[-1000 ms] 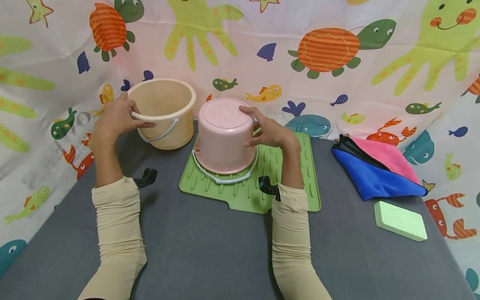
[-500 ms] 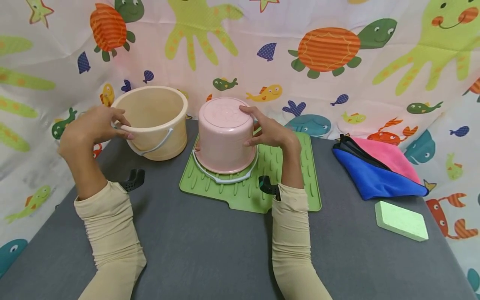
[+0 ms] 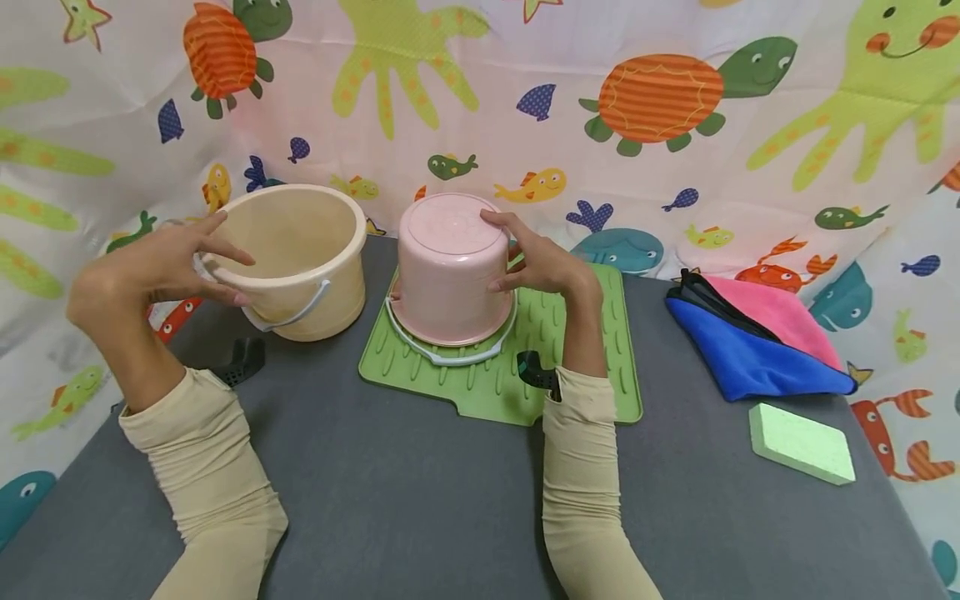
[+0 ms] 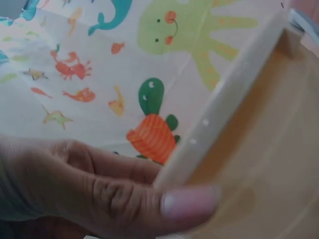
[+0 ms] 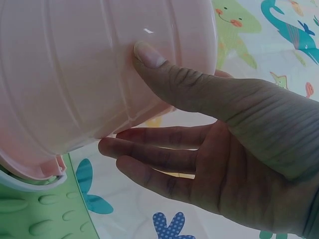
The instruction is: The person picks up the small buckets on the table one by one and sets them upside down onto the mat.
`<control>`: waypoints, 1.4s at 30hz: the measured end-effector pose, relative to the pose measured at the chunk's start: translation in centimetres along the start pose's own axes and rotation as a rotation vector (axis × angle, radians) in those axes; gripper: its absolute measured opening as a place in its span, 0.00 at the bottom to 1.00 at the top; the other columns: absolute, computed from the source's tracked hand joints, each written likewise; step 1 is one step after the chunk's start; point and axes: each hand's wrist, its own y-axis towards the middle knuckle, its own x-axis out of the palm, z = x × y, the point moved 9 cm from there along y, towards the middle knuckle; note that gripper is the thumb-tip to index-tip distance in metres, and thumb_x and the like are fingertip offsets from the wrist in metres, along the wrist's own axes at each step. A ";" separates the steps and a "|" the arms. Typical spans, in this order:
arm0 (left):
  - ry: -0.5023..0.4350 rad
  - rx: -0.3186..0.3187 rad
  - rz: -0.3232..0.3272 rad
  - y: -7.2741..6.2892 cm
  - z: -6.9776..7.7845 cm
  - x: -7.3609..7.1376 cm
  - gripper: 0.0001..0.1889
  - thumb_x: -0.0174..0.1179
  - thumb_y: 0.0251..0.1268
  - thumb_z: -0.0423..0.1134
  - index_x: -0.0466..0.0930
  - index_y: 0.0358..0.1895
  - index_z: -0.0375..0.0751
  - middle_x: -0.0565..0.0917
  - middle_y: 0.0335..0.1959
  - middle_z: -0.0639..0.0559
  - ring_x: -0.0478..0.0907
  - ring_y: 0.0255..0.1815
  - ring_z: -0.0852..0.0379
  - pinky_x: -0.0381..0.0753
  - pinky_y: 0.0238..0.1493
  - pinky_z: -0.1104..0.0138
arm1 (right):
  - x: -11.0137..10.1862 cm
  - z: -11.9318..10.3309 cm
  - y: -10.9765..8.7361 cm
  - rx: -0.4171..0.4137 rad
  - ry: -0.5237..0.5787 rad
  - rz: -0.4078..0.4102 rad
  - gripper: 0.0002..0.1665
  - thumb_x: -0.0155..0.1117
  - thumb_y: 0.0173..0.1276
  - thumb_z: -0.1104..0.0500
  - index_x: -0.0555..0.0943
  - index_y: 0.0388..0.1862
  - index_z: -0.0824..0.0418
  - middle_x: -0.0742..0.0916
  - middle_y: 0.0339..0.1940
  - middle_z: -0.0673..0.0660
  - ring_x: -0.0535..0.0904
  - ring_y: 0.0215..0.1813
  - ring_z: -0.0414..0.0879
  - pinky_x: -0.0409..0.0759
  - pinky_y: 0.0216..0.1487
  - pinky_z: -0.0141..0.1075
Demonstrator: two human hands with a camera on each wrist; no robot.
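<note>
My left hand (image 3: 161,262) grips the near-left rim of a cream bucket (image 3: 330,304), thumb outside and fingers over the edge. In the left wrist view the thumb (image 4: 192,204) presses against the bucket's wall. This bucket's mouth faces up, its pale handle hanging down the front. A pink bucket (image 3: 450,283) sits upside down on a green ridged mat (image 3: 577,350), its white handle lying around the rim. My right hand (image 3: 551,262) touches the pink bucket's right side, index finger on the upturned base. In the right wrist view the thumb and fingers are nearly straight against it.
On the grey table (image 3: 420,500), a blue and pink cloth (image 3: 750,342) with a black edge lies folded at the right. A pale green sponge-like block (image 3: 802,442) is in front of it. A printed curtain (image 3: 510,50) hangs along the back and sides.
My left hand has moved left and nearer to me, and the cream bucket has come with it, away from the pink bucket. My right hand and the pink bucket have stayed in place.
</note>
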 end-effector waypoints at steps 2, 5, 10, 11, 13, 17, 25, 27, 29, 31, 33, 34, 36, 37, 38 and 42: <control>0.029 0.012 0.001 0.3 0.1 0.2 0.27 0.78 0.58 0.44 0.87 0.59 0.35 0.66 0.80 0.31 0.71 0.69 0.33 0.79 0.54 0.56 | 0.1 0.1 -0.1 0.004 0.000 0.000 0.61 0.77 0.66 0.63 0.49 0.87 0.42 0.65 0.82 0.63 0.79 0.65 0.65 0.83 0.65 0.55; 0.059 0.032 0.019 0.6 0.2 0.4 0.17 0.77 0.60 0.46 0.92 0.49 0.42 0.90 0.56 0.43 0.78 0.45 0.53 0.72 0.35 0.69 | 0.2 0.1 -0.1 0.001 -0.001 -0.001 0.61 0.77 0.66 0.63 0.49 0.87 0.43 0.65 0.81 0.63 0.79 0.65 0.64 0.83 0.65 0.55; 0.052 -0.018 0.024 0.6 -0.5 0.6 0.18 0.78 0.59 0.51 0.93 0.45 0.43 0.91 0.37 0.53 0.71 0.37 0.59 0.69 0.32 0.68 | 0.4 0.0 0.1 -0.015 0.011 -0.007 0.61 0.77 0.66 0.63 0.49 0.87 0.43 0.64 0.82 0.62 0.78 0.65 0.64 0.83 0.65 0.55; 0.044 -0.033 0.019 0.5 -0.7 0.7 0.19 0.77 0.59 0.52 0.93 0.45 0.42 0.91 0.38 0.51 0.71 0.38 0.57 0.69 0.31 0.68 | 0.5 0.0 0.1 -0.016 0.014 -0.011 0.62 0.77 0.66 0.63 0.49 0.87 0.43 0.63 0.83 0.61 0.78 0.65 0.65 0.83 0.65 0.55; 0.028 -0.058 0.003 0.4 -0.9 0.9 0.23 0.76 0.60 0.54 0.92 0.48 0.39 0.91 0.46 0.41 0.75 0.45 0.48 0.70 0.33 0.67 | 0.7 0.0 0.1 -0.012 0.018 -0.017 0.62 0.76 0.66 0.63 0.48 0.87 0.43 0.63 0.83 0.61 0.78 0.66 0.65 0.83 0.65 0.55; -0.021 -0.078 -0.006 0.4 -1.2 1.2 0.32 0.75 0.61 0.56 0.87 0.56 0.31 0.82 0.63 0.28 0.74 0.59 0.36 0.75 0.37 0.65 | 0.9 0.4 0.0 -0.003 0.020 -0.019 0.61 0.76 0.66 0.63 0.48 0.87 0.43 0.63 0.83 0.61 0.78 0.66 0.65 0.83 0.65 0.55; -0.058 -0.106 0.118 -0.4 -0.9 -0.2 0.35 0.77 0.58 0.58 0.87 0.58 0.33 0.92 0.44 0.41 0.73 0.40 0.56 0.71 0.31 0.67 | 0.8 0.2 -0.1 -0.022 0.030 -0.009 0.62 0.77 0.66 0.63 0.48 0.87 0.44 0.62 0.84 0.62 0.77 0.66 0.66 0.82 0.65 0.56; -0.047 -0.098 0.158 -1.0 -0.6 -0.7 0.33 0.77 0.58 0.58 0.88 0.57 0.34 0.92 0.35 0.47 0.70 0.33 0.59 0.69 0.30 0.67 | 0.7 0.3 -0.1 -0.022 0.031 -0.005 0.62 0.77 0.66 0.64 0.49 0.87 0.44 0.62 0.83 0.61 0.77 0.66 0.66 0.82 0.65 0.57; -0.040 -0.096 0.185 -1.8 -0.4 -1.1 0.33 0.77 0.58 0.57 0.87 0.58 0.33 0.88 0.25 0.48 0.70 0.25 0.59 0.69 0.25 0.66 | 0.7 0.3 -0.2 -0.022 0.032 -0.012 0.62 0.76 0.66 0.64 0.48 0.87 0.45 0.61 0.84 0.61 0.77 0.66 0.66 0.82 0.66 0.57; -0.030 -0.091 0.213 -2.6 -0.2 -1.4 0.32 0.77 0.59 0.55 0.86 0.58 0.32 0.83 0.16 0.50 0.68 0.17 0.57 0.69 0.21 0.66 | 0.8 0.3 -0.2 -0.023 0.029 -0.022 0.62 0.76 0.66 0.64 0.48 0.87 0.45 0.60 0.84 0.61 0.77 0.67 0.66 0.82 0.66 0.56; -0.028 -0.085 0.239 -3.3 0.0 -1.8 0.32 0.77 0.60 0.53 0.86 0.58 0.30 0.78 0.12 0.50 0.67 0.12 0.55 0.68 0.18 0.65 | 0.8 0.2 -0.2 -0.028 0.026 -0.029 0.62 0.76 0.66 0.64 0.47 0.88 0.46 0.60 0.84 0.61 0.77 0.67 0.66 0.82 0.66 0.56; -0.025 -0.082 0.254 -3.6 0.1 -2.0 0.32 0.77 0.60 0.52 0.85 0.58 0.29 0.75 0.11 0.50 0.66 0.11 0.54 0.68 0.17 0.65 | 0.7 0.1 -0.1 -0.031 0.023 -0.027 0.62 0.76 0.66 0.63 0.47 0.87 0.46 0.60 0.84 0.62 0.77 0.67 0.66 0.82 0.66 0.56; -0.011 -0.062 0.298 -4.0 0.6 -2.7 0.31 0.77 0.60 0.51 0.86 0.56 0.27 0.73 0.10 0.50 0.64 0.11 0.56 0.65 0.17 0.66 | 0.5 0.0 -0.1 -0.039 0.017 -0.017 0.62 0.76 0.66 0.64 0.48 0.87 0.45 0.61 0.84 0.62 0.77 0.67 0.66 0.82 0.66 0.57; -0.004 -0.052 0.317 -4.2 0.8 -2.9 0.31 0.76 0.61 0.51 0.86 0.56 0.27 0.73 0.11 0.50 0.64 0.13 0.57 0.64 0.17 0.66 | 0.3 -0.1 -0.1 -0.040 0.015 -0.010 0.62 0.76 0.66 0.64 0.48 0.87 0.45 0.61 0.84 0.61 0.77 0.67 0.66 0.82 0.66 0.57; 0.003 -0.042 0.339 -4.3 1.1 -3.2 0.30 0.76 0.61 0.51 0.86 0.55 0.27 0.74 0.12 0.51 0.63 0.14 0.58 0.63 0.18 0.66 | 0.2 -0.2 -0.1 -0.037 0.014 -0.005 0.62 0.77 0.66 0.64 0.48 0.87 0.44 0.61 0.84 0.61 0.78 0.66 0.66 0.82 0.66 0.57; 0.008 -0.013 0.407 -5.1 2.0 -4.1 0.29 0.75 0.63 0.52 0.87 0.53 0.27 0.78 0.15 0.52 0.61 0.18 0.59 0.61 0.19 0.67 | 0.0 -0.3 0.0 -0.035 0.017 -0.014 0.62 0.76 0.66 0.64 0.47 0.88 0.44 0.58 0.86 0.59 0.77 0.68 0.65 0.82 0.66 0.56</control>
